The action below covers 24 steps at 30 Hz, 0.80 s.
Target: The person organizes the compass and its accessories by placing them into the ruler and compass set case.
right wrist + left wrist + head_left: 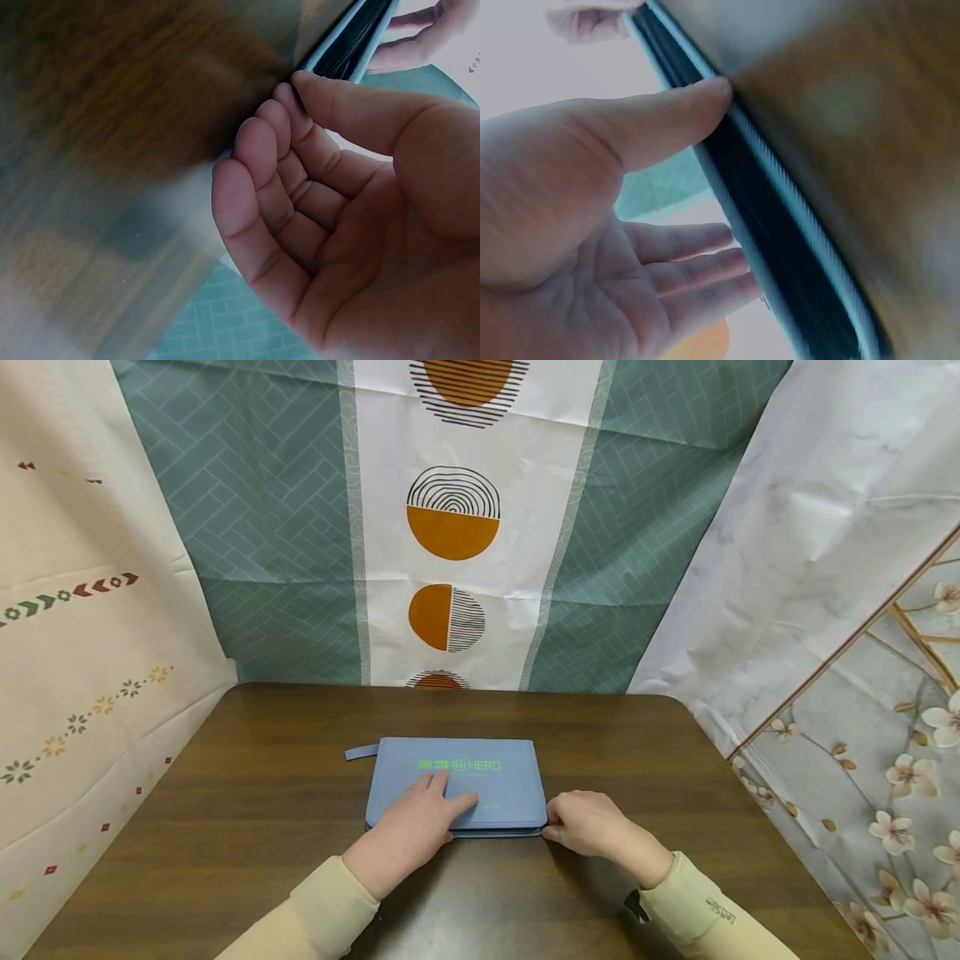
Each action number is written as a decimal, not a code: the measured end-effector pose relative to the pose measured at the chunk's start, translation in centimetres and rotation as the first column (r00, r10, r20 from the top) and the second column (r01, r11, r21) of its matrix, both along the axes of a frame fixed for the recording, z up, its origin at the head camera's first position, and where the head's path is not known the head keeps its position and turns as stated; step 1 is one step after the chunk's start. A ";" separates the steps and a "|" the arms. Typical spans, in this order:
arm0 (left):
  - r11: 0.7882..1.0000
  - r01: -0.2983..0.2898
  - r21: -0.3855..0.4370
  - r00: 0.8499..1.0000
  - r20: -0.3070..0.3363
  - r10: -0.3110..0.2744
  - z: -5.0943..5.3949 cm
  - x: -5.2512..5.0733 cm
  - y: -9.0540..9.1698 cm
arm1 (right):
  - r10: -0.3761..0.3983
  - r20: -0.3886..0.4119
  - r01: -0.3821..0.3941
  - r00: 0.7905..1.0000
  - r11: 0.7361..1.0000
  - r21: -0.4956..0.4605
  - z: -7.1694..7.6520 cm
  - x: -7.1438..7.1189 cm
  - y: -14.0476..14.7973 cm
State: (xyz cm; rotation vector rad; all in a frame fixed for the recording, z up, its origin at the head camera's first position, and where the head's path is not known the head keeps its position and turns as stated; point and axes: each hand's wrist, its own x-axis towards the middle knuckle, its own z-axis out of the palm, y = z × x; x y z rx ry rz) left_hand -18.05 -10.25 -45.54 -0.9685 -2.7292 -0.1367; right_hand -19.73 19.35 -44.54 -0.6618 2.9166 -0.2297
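A light blue zippered case (480, 793) with green lettering lies flat on the brown table, a short strap at its far left corner. Along its near edge the zipper is parted, and a dark gap shows between the toothed edges (780, 202) in the left wrist view. My left hand (416, 827) rests on the cover with fingers extended, its thumb against the near edge. At the near right corner my right hand (588, 822) pinches with thumb and forefinger, the other fingers curled; whether a zipper pull is between them is hidden.
The wooden table (285, 777) extends around the case. A patterned teal and white curtain (277, 527) hangs behind it, with a cream cloth (97, 652) on the left and a floral cloth (885, 777) on the right.
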 end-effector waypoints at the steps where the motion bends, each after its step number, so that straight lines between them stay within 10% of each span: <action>1: 1.000 -0.015 0.009 1.000 0.010 0.015 0.1 0.0 -0.2 | -0.002 0.001 0.002 1.000 1.000 -0.003 0.0 0.0 0.0; 9: 0.988 -0.145 -0.051 0.985 0.086 0.149 0.5 -0.3 -0.6 | 0.005 0.001 -0.005 1.000 1.000 0.004 0.1 0.0 -0.1; 18: 0.961 -0.259 -0.098 0.917 0.289 0.277 0.9 -0.8 -0.9 | -0.016 -0.023 0.017 1.000 1.000 0.024 0.2 -0.1 -0.2; 24: 0.945 -0.288 -0.154 0.917 0.241 0.319 0.8 -1.1 -0.7 | 0.002 -0.069 -0.002 0.998 1.000 -0.004 -2.3 -1.8 1.5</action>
